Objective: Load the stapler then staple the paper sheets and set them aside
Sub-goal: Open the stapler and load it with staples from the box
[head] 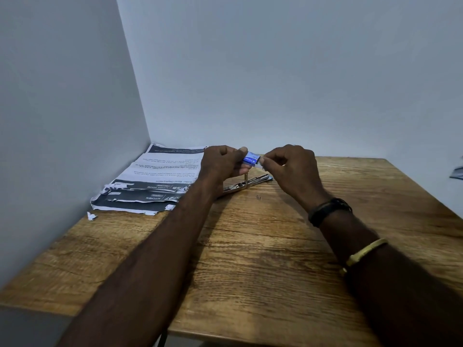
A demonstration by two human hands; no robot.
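Observation:
A small blue staple box (251, 159) is held up over the table between both hands. My left hand (223, 162) grips its left end. My right hand (290, 164) pinches its right end with thumb and forefinger. Below the box a metal stapler (246, 183) lies flat on the table, swung wide open, its left part hidden behind my left wrist. Printed paper sheets (157, 179) with torn near edges lie stacked at the table's far left, against the wall.
The wooden table (250, 259) stands in a corner with walls at left and back. A torn paper scrap (92, 216) lies by the sheets. A tiny dark speck (258, 196) sits near the stapler. A blue-grey object (457, 172) shows at the right edge.

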